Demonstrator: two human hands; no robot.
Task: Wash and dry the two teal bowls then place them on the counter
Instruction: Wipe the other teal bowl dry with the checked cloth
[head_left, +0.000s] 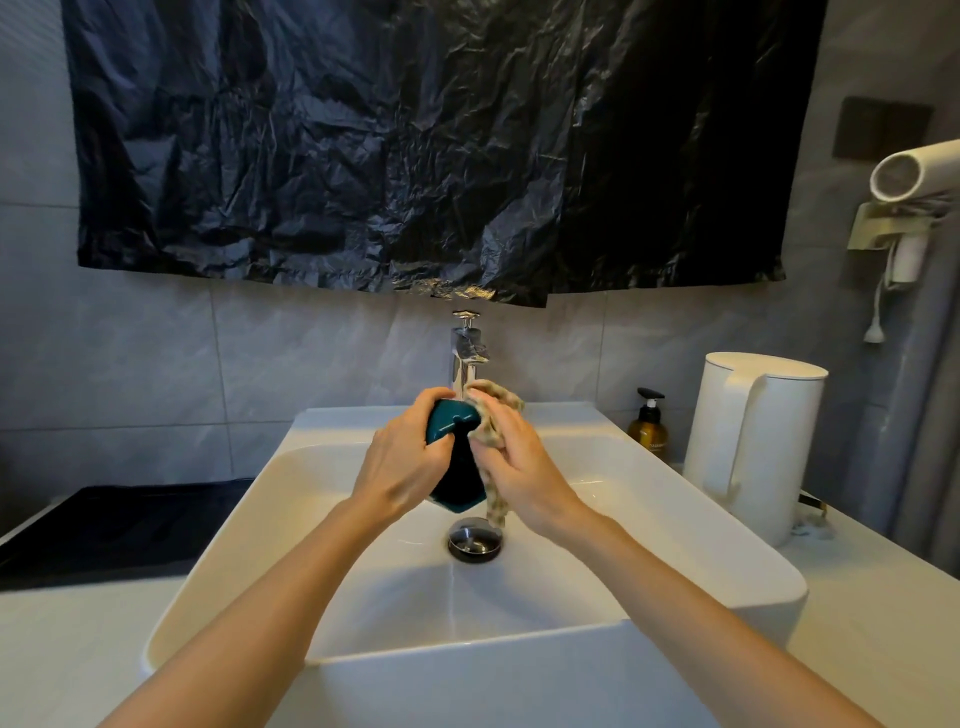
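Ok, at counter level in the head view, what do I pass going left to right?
Black surface → left hand → teal bowl → right hand with patterned cloth → amber pump bottle → white jug.

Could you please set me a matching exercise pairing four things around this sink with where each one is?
Things:
1. teal angular bowl
2. beige patterned cloth
3. tall white lidded jug
4. white hair dryer

Places:
A. in a wall-mounted holder
B. gripped by the left hand above the white sink
C. standing on the pale counter
D. gripped by the right hand

Pairs: 1-B, 2-D, 3-C, 4-A
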